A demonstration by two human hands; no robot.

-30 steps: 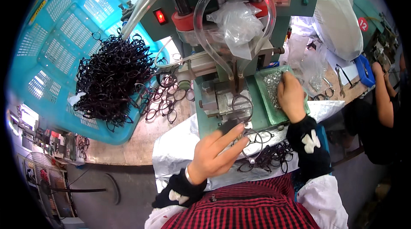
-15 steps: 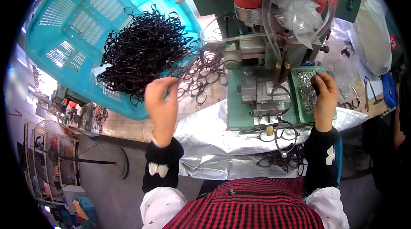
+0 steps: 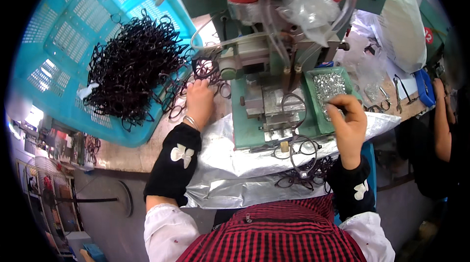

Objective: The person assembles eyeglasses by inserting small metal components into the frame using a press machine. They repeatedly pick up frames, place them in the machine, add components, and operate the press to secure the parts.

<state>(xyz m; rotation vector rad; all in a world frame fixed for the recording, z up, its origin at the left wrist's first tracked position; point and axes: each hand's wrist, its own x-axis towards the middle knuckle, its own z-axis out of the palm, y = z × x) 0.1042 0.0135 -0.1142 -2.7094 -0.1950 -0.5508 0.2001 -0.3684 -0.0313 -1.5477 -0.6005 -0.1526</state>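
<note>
My left hand (image 3: 199, 103) is among loose dark eyeglass frames (image 3: 178, 100) on the table beside the basket. Its fingers curl down onto them, and what the fingertips hold is hidden. At the edge of a green tray (image 3: 324, 126) of small shiny metal parts (image 3: 329, 87), my right hand (image 3: 350, 127) pinches thumb and forefinger together; anything between them is too small to name. Between my hands stands a green bench machine (image 3: 242, 132). A dark eyeglass frame (image 3: 304, 110) sits at its metal fixture, one rim hanging over the front edge, with another frame (image 3: 317, 147) beside it.
A big blue plastic basket (image 3: 54, 88) at the left holds a heap of dark eyeglass frames (image 3: 129, 73). Silver sheeting (image 3: 220, 178) covers the near table edge, with more frames (image 3: 320, 171) on it. Pliers (image 3: 397, 96) lie at right, near another person's arm (image 3: 442, 125).
My left hand has moved down onto the loose eyeglass frames. My right hand has shifted toward me, from over the metal parts to the tray's near edge. The view has shifted.
</note>
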